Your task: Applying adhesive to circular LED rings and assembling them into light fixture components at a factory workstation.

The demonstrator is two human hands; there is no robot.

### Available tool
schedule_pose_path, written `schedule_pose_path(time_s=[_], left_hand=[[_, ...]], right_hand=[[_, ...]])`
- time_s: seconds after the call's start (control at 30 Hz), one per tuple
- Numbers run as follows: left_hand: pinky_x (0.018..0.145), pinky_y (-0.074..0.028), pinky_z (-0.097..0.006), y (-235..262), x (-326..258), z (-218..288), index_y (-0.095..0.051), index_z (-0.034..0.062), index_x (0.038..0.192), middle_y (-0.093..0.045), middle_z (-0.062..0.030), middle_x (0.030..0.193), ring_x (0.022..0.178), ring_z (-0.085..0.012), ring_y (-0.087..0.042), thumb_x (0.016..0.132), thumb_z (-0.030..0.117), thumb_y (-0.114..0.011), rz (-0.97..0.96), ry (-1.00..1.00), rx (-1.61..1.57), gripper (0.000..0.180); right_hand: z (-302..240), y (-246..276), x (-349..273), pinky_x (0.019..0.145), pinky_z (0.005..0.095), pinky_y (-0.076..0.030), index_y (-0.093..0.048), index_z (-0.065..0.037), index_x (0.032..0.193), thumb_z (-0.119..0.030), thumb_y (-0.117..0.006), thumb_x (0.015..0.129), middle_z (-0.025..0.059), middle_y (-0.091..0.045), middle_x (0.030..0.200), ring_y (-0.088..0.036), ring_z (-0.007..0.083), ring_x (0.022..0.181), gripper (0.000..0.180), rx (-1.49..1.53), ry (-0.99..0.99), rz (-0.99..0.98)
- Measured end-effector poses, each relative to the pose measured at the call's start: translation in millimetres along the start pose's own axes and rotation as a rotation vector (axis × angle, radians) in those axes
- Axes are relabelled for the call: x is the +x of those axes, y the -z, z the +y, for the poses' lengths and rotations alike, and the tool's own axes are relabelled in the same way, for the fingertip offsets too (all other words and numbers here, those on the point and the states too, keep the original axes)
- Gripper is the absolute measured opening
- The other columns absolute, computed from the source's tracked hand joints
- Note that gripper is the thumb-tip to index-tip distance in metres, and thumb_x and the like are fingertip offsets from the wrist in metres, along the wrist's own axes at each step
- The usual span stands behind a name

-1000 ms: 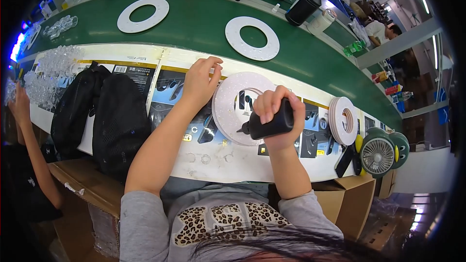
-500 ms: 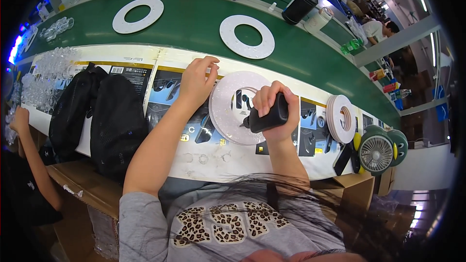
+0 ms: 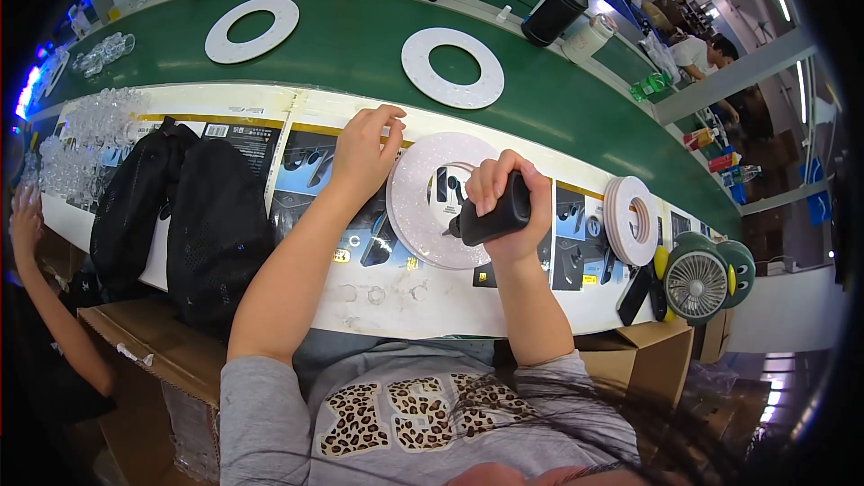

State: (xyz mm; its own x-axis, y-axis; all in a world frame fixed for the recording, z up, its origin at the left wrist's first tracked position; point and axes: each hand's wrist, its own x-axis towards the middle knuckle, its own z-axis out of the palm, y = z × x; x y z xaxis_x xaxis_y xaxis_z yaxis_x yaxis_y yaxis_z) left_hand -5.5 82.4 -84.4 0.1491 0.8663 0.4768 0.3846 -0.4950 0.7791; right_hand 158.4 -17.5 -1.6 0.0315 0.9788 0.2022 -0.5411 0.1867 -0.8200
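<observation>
My right hand [image 3: 513, 207] grips a black squeeze bottle [image 3: 497, 212], tilted so its thin nozzle points down and left at a white speckled ring [image 3: 416, 202]. Whether the nozzle tip touches the ring cannot be made out. The ring lies flat in front of me on a printed sheet, which shows through its hole; edges of other rings appear inside the hole. Over at the ring's upper left, my left hand [image 3: 367, 148] is empty, its fingers bent and a little apart.
Two flat white rings [image 3: 414, 81] lie on the green belt [image 3: 351, 63]. Stacked rings [image 3: 619, 220] and a green fan [image 3: 697, 283] stand right. Black fabric covers [image 3: 216, 225] and clear plastic pieces [image 3: 85, 144] lie left, near a co-worker's hand [image 3: 25, 220]. A black bottle [image 3: 556, 11] stands behind.
The rings on the green belt have shifted slightly left. My hands and the squeeze bottle have barely moved. The co-worker's hand at far left has changed position.
</observation>
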Motion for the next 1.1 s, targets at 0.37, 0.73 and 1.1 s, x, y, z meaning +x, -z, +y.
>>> schedule_pose_path(time_s=[0.37, 0.73, 1.1], left_hand=[[0.064, -0.055, -0.031, 3.0, 0.7, 6.2, -0.061, 0.0065, 0.105, -0.065, -0.0092, 0.093, 0.084, -0.0224, -0.066, 0.091, 0.01, -0.052, -0.06, 0.032, 0.031, 0.016], [0.065, -0.052, -0.031, 1.3, -0.1, 2.4, -0.061, 0.0054, 0.104, -0.066, -0.0091, 0.091, 0.085, -0.0229, -0.065, 0.092, 0.011, -0.053, -0.043, -0.013, 0.08, 0.016], [0.07, -0.051, -0.035, 2.3, 0.5, 3.7, -0.061, 0.0069, 0.102, -0.066, -0.0066, 0.088, 0.085, -0.0243, -0.062, 0.089, 0.01, -0.054, -0.038, 0.039, 0.016, 0.015]], right_hand=[[-18.5, 0.8, -1.1, 0.057, 0.0272, -0.034, -0.041, -0.008, 0.069, -0.03, -0.035, 0.093, 0.0032, -0.042, 0.056, -0.04, 0.0136, 0.052, 0.034, 0.062, 0.076, 0.029], [-31.7, 26.5, -15.2, 0.057, 0.027, -0.034, -0.042, -0.008, 0.069, -0.03, -0.036, 0.093, 0.003, -0.043, 0.056, -0.04, 0.0136, 0.052, 0.034, 0.056, 0.129, 0.061], [-22.0, 30.2, -19.8, 0.057, 0.0259, -0.034, -0.041, -0.008, 0.069, -0.031, -0.034, 0.093, 0.0037, -0.042, 0.055, -0.04, 0.0136, 0.051, 0.034, 0.005, 0.1, 0.06]])
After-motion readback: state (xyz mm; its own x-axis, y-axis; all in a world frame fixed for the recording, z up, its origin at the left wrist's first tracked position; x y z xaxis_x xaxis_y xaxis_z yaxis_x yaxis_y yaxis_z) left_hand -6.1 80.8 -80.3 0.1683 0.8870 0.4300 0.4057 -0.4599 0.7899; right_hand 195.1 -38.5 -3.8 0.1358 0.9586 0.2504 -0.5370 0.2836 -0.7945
